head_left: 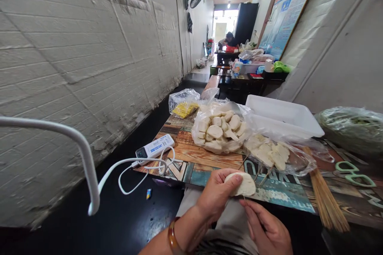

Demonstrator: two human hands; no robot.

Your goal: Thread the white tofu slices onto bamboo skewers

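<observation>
My left hand (214,193) grips a flat, round, off-white slice of food (248,185) between thumb and fingers, above the table's near edge. Just below it, my right hand (266,227) pinches a thin skewer (244,198) whose upper end meets the slice's lower edge; how deep it goes in is hidden. Beyond my hands, an open clear bag (220,131) is full of thick pale pieces. Flat pale slices (277,157) lie on another clear bag to its right, with skewer sticks poking toward me. A bundle of bamboo skewers (327,201) overhangs the table edge at right.
Green-handled scissors (356,173) lie right of the skewers. A white plastic tub (284,117) stands behind the bags, with a bag of greens (353,129) beside it. At left are a power bank (155,146) with a white cable and a bag of yellow items (184,107). A person (229,42) sits far back.
</observation>
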